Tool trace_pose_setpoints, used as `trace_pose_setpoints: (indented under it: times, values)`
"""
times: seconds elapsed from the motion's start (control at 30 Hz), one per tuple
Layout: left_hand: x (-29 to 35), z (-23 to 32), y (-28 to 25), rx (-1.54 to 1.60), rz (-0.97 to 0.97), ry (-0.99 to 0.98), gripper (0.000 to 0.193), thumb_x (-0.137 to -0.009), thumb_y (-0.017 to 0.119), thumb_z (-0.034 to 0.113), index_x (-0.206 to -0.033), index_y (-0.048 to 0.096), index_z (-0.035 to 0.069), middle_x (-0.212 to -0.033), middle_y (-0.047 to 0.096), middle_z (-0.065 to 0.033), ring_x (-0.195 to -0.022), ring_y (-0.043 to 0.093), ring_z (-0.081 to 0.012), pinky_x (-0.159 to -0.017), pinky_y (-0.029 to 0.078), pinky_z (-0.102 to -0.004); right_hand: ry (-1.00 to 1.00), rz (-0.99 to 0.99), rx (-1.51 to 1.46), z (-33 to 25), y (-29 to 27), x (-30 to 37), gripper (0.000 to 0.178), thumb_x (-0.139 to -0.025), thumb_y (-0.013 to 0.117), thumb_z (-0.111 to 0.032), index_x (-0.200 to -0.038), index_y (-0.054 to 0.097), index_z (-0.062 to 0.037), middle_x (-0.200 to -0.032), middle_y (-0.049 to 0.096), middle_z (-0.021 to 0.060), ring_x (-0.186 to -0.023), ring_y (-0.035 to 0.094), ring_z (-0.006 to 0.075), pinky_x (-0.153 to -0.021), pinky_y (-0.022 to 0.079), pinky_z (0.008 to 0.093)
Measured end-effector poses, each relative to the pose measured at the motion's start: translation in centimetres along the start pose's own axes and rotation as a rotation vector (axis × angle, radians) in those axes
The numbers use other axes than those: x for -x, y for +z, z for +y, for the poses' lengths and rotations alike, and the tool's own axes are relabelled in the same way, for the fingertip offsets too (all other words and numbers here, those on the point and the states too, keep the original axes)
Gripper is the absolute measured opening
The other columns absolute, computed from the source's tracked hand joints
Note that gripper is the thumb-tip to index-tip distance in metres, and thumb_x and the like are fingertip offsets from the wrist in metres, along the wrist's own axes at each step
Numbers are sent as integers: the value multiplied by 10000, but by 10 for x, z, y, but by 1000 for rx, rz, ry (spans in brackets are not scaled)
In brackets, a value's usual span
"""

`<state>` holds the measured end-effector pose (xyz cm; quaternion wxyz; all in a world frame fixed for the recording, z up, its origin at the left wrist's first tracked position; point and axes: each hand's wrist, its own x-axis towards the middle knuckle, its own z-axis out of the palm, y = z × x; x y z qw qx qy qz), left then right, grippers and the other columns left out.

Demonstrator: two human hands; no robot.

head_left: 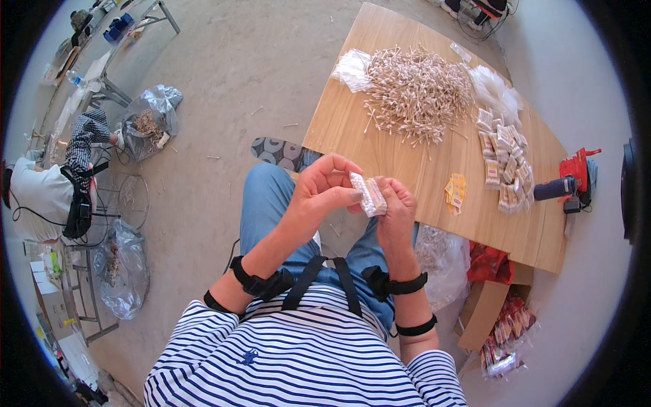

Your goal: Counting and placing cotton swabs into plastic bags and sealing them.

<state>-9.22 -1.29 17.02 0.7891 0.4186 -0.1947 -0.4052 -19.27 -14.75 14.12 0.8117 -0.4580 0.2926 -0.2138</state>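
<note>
Over my lap, a small clear pack of cotton swabs [368, 195] is held between my two hands, its white tips facing left. My left hand [319, 193] pinches its left side with thumb and fingers. The other side is gripped by my right hand [397, 214], close to the edge of the wooden table [339, 139]. On the tabletop lie a large heap of loose cotton swabs [417, 95], a few yellow cards [456, 192] and a cluster of filled swab packs [502, 159].
Clear plastic bags [354, 70] lie left of the heap, with more plastic [496, 93] at its right. A dark cylinder [553, 189] stands at the table's right edge. Below are a cardboard box [481, 315] and red packages [508, 325]. A co-worker [44, 197] sits far left beside bags [122, 271].
</note>
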Motion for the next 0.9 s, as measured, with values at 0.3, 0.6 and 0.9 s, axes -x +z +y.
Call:
trace_pose_setpoints:
  times: [0.3, 0.6, 0.9]
  values:
    - [8, -33, -52, -267, 312, -104, 215, -900, 634, 57, -1101, 576, 4, -863, 668, -56, -789, 640, -124, -738, 508, -263, -1035, 111, 1451, -35, -33, -41, 175, -944, 623, -139, -787, 572, -79, -683, 545, 102, -606, 562, 258, -582, 413, 429]
    - [16, -37, -51, -249, 289, -145, 131, -892, 638, 51, -1016, 616, 14, -853, 663, -38, -765, 647, -117, -720, 514, -259, -1289, -107, 1733, 10, -44, -84, 124, -866, 631, -112, -786, 539, -88, -692, 479, 71, -614, 525, 251, -605, 411, 401]
    - [5, -40, -50, -250, 267, -142, 169, -888, 659, 63, -1044, 615, 15, -888, 672, -51, -795, 651, -129, -749, 511, -258, -1176, 17, 1795, 16, -51, -94, 139, -852, 643, -100, -776, 527, -88, -721, 515, 78, -643, 557, 270, -622, 433, 403]
